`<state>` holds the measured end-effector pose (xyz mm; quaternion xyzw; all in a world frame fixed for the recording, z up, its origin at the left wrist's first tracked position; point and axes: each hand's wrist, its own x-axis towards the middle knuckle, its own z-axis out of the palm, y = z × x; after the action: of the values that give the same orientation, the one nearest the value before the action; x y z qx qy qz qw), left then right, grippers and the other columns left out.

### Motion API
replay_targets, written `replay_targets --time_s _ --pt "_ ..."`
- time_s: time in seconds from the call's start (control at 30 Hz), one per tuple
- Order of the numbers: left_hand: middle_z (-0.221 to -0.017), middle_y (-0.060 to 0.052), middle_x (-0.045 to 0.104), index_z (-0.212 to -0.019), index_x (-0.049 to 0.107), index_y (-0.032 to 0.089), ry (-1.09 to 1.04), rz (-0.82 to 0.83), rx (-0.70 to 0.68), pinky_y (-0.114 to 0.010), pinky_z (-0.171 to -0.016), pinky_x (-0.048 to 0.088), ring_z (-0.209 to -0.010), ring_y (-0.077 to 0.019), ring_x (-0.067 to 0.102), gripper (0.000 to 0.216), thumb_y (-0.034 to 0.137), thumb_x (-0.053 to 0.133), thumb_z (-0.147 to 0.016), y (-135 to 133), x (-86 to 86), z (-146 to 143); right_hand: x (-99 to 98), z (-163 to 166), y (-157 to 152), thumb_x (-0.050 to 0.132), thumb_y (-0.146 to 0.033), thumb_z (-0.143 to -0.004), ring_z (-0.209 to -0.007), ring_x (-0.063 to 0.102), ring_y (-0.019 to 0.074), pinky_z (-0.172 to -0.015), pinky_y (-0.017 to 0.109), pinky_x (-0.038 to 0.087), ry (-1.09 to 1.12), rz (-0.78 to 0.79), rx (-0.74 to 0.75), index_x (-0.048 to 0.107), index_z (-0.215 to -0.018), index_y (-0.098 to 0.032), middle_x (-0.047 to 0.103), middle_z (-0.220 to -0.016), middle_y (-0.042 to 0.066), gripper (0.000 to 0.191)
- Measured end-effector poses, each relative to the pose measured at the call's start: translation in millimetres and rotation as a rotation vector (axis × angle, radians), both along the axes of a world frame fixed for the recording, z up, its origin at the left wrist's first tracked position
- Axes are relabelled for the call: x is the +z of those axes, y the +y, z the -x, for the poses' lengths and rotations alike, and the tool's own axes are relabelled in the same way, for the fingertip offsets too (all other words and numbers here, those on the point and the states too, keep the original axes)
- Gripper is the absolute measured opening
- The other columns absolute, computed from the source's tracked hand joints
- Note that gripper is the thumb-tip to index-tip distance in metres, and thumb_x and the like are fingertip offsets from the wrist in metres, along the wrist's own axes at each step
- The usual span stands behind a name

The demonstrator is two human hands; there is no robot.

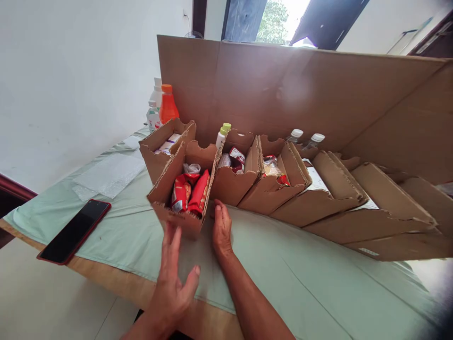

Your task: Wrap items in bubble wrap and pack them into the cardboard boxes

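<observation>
A cardboard bin stands forward of the row, holding red snack packets and a crumpled clear wrapper. My left hand is open at its front, thumb spread away and fingertips at the lower front panel. Whether they touch it I cannot tell. By the bin's right side is my right hand, its fingers stretched out and reaching along the wall. Nothing shows in either palm. Just right is a bin with a dark red and white packet.
More cardboard bins lean in a row to the right. A tall cardboard panel stands behind. An orange bottle is at back left. A phone and bubble wrap lie on the green cloth.
</observation>
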<state>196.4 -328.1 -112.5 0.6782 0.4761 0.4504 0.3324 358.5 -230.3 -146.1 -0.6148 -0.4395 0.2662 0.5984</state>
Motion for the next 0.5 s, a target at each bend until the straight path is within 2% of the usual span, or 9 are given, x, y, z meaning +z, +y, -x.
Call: replay_targets --time_s 0.1,0.27,0.37,0.5 --pt "-0.175 -0.013 0.000 -0.164 0.019 0.031 -0.019 0.015 -0.015 -0.060 -0.118 0.039 -0.161 -0.0364 0.009 0.083 0.019 0.058 -0.092 46.0 6.3 -20.3 -9.5 -2.9 2.6 0.037 -0.057 -0.100 -0.120 0.062 0.0261 -0.104 0.044 0.049 0.012 0.028 -0.030 0.064 -0.127 -0.017 0.069 -0.127 0.015 0.055" --pt "-0.174 -0.020 -0.002 -0.162 0.023 0.020 -0.026 0.058 -0.032 -0.054 -0.115 0.044 -0.161 -0.0362 0.010 0.087 0.018 0.062 -0.084 112.4 14.8 -45.3 -10.2 -3.2 3.9 0.037 -0.054 -0.099 -0.115 0.064 0.0254 -0.098 0.042 0.051 0.011 0.027 -0.038 0.064 -0.122 -0.017 0.070 -0.123 0.015 0.051" --pt "-0.174 -0.019 0.002 -0.162 0.023 0.020 -0.026 0.035 -0.037 -0.054 -0.119 0.038 -0.161 -0.0352 0.011 0.089 0.017 0.062 -0.082 131.8 12.5 -45.2 -8.5 -4.1 4.5 0.041 -0.049 -0.097 -0.111 0.066 0.0254 -0.098 0.043 0.052 -0.014 0.019 -0.008 0.066 -0.117 -0.018 0.072 -0.118 0.013 0.045" --pt "-0.174 -0.017 0.011 -0.161 0.027 0.022 -0.025 0.039 -0.077 -0.059 -0.123 0.030 -0.160 -0.0355 0.013 0.090 0.016 0.064 -0.079 136.5 5.2 -34.0 -3.9 -4.7 2.6 0.055 -0.040 -0.088 -0.110 0.067 0.0258 -0.101 0.043 0.051 -0.091 0.000 0.094 0.071 -0.106 -0.020 0.075 -0.115 0.011 0.031"
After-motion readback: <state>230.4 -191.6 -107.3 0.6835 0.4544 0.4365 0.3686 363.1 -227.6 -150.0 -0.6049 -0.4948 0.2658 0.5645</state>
